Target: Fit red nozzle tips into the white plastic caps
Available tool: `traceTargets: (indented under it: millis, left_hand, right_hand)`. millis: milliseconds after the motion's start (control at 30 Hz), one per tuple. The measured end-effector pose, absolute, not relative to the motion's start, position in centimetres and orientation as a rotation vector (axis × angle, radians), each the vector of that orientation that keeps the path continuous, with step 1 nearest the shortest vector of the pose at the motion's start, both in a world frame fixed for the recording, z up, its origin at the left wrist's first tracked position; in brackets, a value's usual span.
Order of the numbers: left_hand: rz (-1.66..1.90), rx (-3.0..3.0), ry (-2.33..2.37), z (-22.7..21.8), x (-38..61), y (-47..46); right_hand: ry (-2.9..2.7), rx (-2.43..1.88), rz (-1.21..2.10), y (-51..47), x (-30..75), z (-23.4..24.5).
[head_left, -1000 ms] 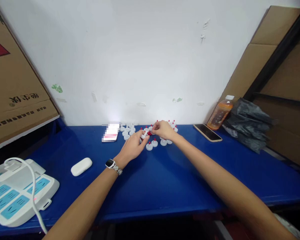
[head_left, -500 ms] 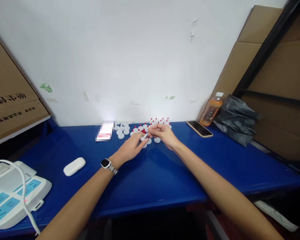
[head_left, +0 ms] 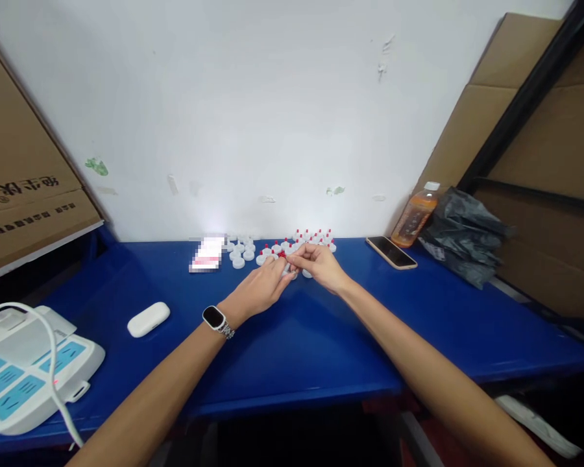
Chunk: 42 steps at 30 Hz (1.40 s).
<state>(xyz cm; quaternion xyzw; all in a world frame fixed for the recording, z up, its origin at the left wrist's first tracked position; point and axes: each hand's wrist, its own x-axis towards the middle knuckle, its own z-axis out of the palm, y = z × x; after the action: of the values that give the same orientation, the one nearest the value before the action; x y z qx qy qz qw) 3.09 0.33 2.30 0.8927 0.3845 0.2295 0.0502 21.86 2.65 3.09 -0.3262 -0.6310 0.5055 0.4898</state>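
We had both hands together over the middle of the blue table [head_left: 321,350], near its far edge by the white wall [head_left: 272,110]. Our left hand [head_left: 259,287] came in with its grip closed around a white cap [head_left: 286,268], of which only a small part showed between thumb and fingers. Our right hand [head_left: 320,264] met it from the other side, its grip pinched together, thumb and forefinger close against the cap's upper end; we could not tell what, if anything, lay between those fingertips.

Just behind the place where the hands met, we had loose red tips [head_left: 282,254] in a small heap, partly hidden by the fingers. To the left of them stood a cluster of bare white caps [head_left: 238,262], and towards the wall on the right stood many red-tipped caps [head_left: 316,240], some covered by the right hand.

On our left wrist we wore a watch [head_left: 214,317] with a metal band. Farther left we had a small white case [head_left: 148,319] and a white power strip [head_left: 91,363] with blue sockets and a white cable [head_left: 52,353]. Beside the bare caps lay a bright flat panel [head_left: 208,253], blurred out. On the right we had a phone [head_left: 392,252] lying face up, a bottle [head_left: 415,217] of orange liquid just beside it, and then a crumpled black plastic bag [head_left: 467,237].
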Motion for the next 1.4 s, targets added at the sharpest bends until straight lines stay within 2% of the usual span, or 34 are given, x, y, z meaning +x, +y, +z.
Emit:
traceTargets:
  millis: [267,367,633,867,1133,1267,1400]
  left_hand:
    - [0.709,2.685,1.165,2.8,3.6,0.3]
    - [0.811,2.561,1.136,3.2,3.9,0.3]
    - [0.931,2.312,1.262,3.0,2.1,1.3]
    - [0.965,2.309,1.262,3.1,2.0,1.3]
    - [0.962,2.311,1.271,3.0,1.9,1.4]
    - [0.992,2.308,1.444,3.2,0.3,2.5]
    - [0.875,2.28,1.545,3.1,-2.3,3.3]
  right_hand:
    - [-1.635,-0.759,1.202,2.4,22.1,3.8]
    - [-1.65,-0.766,1.138,2.7,22.8,4.1]
    - [-1.909,-1.159,0.411,5.0,25.3,3.2]
    - [-2.339,-1.332,0.083,6.7,23.8,3.6]
    - [-2.328,-1.391,0.341,8.1,23.3,4.3]
    - [-2.299,-1.326,0.469,8.4,23.3,3.8]
    - [-2.282,-1.294,0.536,8.5,23.3,3.4]
